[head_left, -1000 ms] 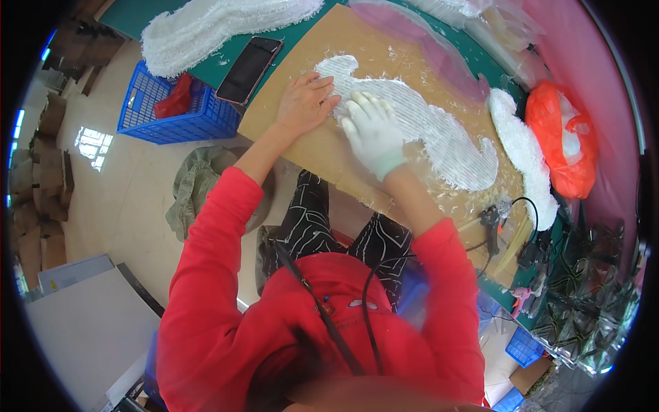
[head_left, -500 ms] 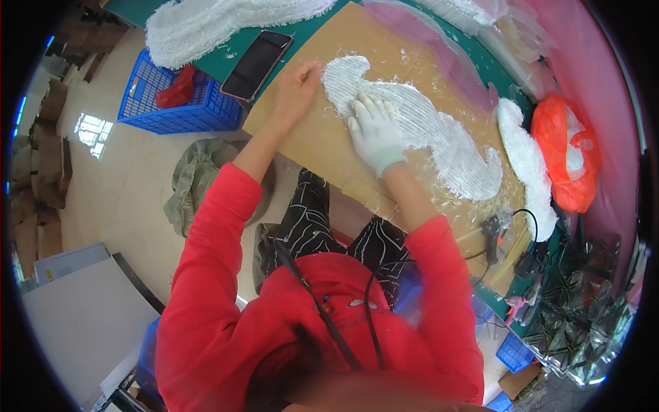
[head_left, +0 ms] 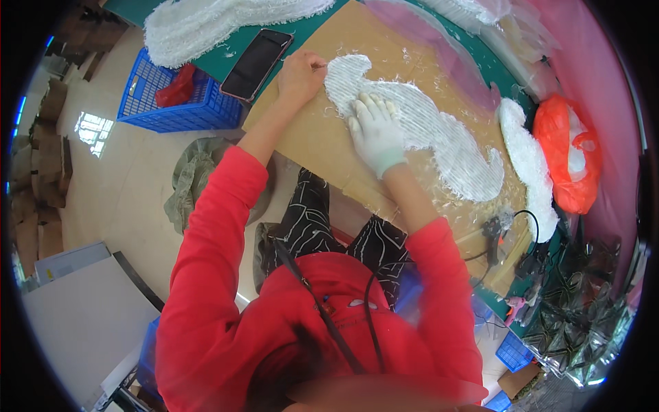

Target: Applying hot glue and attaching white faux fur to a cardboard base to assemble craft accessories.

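Left hand point(head_left: 302, 77) curls near the cardboard point(head_left: 302, 141)'s left edge, grip unclear; right hand point(head_left: 377, 134) rests flat, unclenched, on white cloth point(head_left: 449, 147), likely soft, light, best lifted by both ends

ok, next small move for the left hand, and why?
I'd probably bring the left hand onto the left end of the white striped piece: it is right beside that end, fingers curled, while the gloved right hand lies flat on the piece, likely steadying it.
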Available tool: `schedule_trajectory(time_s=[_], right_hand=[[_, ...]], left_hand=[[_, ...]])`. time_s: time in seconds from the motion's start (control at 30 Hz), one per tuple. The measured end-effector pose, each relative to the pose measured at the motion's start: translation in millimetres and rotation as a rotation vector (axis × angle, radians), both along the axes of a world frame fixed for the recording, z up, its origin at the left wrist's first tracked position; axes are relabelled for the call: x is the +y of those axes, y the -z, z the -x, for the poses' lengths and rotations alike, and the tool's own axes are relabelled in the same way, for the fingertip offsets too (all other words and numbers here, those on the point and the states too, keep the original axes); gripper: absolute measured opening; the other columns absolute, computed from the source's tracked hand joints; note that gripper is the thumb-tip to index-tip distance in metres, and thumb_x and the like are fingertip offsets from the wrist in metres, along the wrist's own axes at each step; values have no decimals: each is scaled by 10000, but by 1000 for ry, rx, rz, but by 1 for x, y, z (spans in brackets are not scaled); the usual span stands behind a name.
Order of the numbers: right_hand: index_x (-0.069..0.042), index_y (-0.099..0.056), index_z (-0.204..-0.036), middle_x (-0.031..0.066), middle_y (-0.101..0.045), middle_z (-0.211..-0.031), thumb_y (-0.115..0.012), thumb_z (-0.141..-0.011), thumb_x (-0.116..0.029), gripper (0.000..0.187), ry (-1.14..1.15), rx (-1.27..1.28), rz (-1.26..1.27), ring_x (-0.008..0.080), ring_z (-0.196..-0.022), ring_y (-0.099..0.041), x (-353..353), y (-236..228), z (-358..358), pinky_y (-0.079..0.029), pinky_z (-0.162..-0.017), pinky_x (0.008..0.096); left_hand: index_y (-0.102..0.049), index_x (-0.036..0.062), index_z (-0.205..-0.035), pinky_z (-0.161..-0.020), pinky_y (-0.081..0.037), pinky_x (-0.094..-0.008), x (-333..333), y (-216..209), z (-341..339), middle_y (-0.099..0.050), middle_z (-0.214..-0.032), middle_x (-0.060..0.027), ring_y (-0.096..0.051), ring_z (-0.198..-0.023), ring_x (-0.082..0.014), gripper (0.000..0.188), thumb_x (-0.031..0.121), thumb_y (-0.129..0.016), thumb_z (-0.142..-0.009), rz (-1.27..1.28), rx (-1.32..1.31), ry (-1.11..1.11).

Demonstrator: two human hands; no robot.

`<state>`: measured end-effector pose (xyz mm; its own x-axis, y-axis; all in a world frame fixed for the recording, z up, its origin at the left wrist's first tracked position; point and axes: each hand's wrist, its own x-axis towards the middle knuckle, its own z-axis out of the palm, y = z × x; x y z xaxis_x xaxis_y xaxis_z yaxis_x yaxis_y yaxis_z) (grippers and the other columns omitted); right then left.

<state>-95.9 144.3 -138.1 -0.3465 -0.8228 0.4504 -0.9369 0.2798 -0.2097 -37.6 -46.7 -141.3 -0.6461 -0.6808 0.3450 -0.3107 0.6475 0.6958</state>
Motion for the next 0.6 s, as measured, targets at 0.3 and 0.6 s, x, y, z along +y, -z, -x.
schedule_trajectory(time_s=[0.3,0.6], right_hand=[[-74,-505,-1114,107,-474,-1227,-468,-843,-277,341,40,9,-57,266,-1174,-397,-1,6,-1,-237,-1012,427],[-74,-501,-1131,109,-470,-1234,-456,-853,-284,351,31,-14,-49,267,-1178,-399,0,6,-1,-235,-1016,431]], left_hand=[[-671,67,-755,-739,-454,-347,-1,9,1,-612,-941,-85,-575,-840,-253,110,141,-649,-677,171,44,-37],[-664,65,-790,-747,-452,-339,2,8,-3,-613,-942,-79,-570,-845,-253,119,125,-637,-691,185,63,-33]])
